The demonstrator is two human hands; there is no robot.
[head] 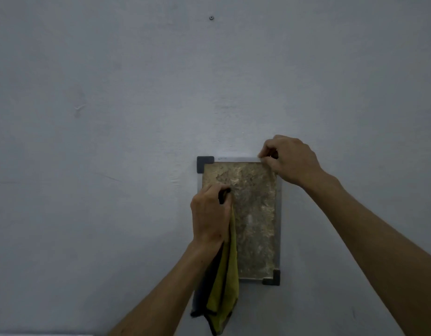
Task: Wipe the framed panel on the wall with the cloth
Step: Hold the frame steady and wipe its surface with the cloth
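A framed panel (254, 214) with a mottled brown surface, a pale frame and dark corner caps hangs on the wall, upright. My left hand (210, 214) grips a yellow-green cloth (225, 287) with dark edging against the panel's left side; the cloth hangs down below my wrist. My right hand (289, 161) grips the panel's top right corner with curled fingers and hides that corner.
The grey painted wall (112, 141) fills the view. A small screw or nail head (211, 18) sits in the wall high above the panel. A pale strip shows at the bottom left edge.
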